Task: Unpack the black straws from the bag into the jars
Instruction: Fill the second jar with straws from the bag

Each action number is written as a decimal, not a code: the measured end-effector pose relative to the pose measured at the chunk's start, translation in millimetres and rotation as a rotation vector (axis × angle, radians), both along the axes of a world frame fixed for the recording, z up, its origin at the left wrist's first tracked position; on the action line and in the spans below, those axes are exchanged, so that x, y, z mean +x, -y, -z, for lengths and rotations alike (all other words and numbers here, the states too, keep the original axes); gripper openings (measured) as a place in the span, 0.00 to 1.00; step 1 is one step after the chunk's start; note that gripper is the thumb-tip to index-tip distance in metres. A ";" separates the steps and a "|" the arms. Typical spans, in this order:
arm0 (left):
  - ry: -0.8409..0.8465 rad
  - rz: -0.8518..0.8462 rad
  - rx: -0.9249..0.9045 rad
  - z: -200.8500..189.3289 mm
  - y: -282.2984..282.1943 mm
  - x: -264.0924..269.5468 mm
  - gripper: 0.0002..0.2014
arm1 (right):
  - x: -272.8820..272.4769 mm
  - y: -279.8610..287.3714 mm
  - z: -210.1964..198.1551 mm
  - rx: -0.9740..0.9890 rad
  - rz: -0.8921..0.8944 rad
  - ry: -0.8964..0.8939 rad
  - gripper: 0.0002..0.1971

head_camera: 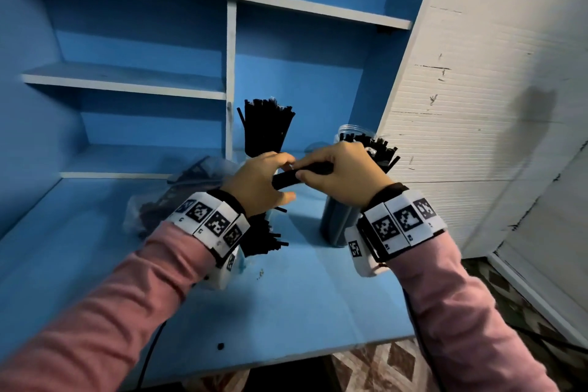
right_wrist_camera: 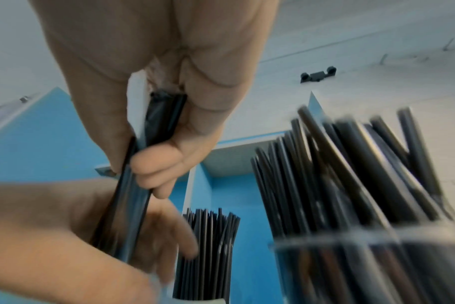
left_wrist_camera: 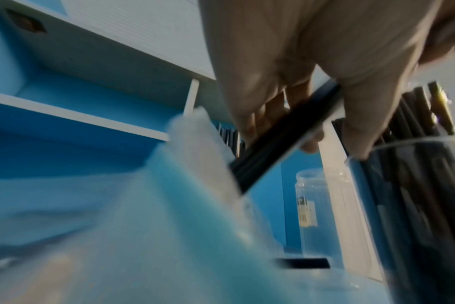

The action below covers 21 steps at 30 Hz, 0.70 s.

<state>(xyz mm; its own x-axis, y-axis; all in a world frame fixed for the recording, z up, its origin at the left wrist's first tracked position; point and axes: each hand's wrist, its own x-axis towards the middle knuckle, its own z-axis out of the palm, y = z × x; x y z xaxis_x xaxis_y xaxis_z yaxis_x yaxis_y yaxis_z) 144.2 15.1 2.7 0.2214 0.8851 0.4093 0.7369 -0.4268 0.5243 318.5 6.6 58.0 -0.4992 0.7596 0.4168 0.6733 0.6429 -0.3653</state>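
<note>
The head camera is looking forward and down from above at the blue bench and the shelving behind it, taking in both forearms. The left wrist camera is sitting low near the bench and looking up past the left hand; the right wrist camera is looking up along the right hand from very close. All three views are sharing the bundle of black straws held between the hands.
</note>
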 end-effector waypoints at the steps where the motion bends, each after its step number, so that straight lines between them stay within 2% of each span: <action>1: 0.048 0.007 -0.024 0.0 -2.8 6.1 0.10 | 0.3 2.6 -6.5 0.014 -0.004 0.000 0.06; 2: 0.134 0.026 -0.050 -0.2 -4.7 11.8 0.07 | 0.3 5.3 -12.8 0.033 0.001 0.000 0.06; 3: 0.209 0.025 -0.068 -0.6 -6.1 17.0 0.09 | 0.7 7.7 -18.6 0.060 0.010 -0.011 0.05; 5: 0.252 -0.039 -0.045 -5.0 -5.4 27.1 0.16 | 1.5 10.8 -28.3 0.147 0.021 -0.072 0.07; 8: 0.423 -0.038 -0.013 -14.1 -1.6 41.3 0.22 | 3.6 11.4 -36.2 0.319 0.031 -0.182 0.18; 10: 0.559 0.022 -0.084 -16.9 -1.8 49.9 0.22 | 4.4 11.2 -37.8 0.370 0.037 -0.231 0.24; 12: 0.603 0.079 -0.164 -14.9 -1.6 58.2 0.22 | 3.7 10.9 -36.7 0.391 0.007 -0.252 0.27; 18: 0.710 0.229 -0.342 5.0 6.5 77.0 0.22 | 4.2 5.2 -9.1 0.367 -0.082 -0.278 0.13; 21: 0.595 0.230 -0.373 20.1 5.3 77.5 0.17 | 6.9 3.2 13.1 0.319 -0.072 -0.228 0.09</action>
<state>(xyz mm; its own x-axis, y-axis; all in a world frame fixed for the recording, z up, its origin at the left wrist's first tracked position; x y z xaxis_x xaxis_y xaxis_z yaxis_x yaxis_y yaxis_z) 221.6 9.8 -17.4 0.2525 0.9469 0.1990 0.1964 -0.2515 0.9477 325.4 3.5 45.0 -0.4142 0.5403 0.7325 0.5469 0.7910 -0.2742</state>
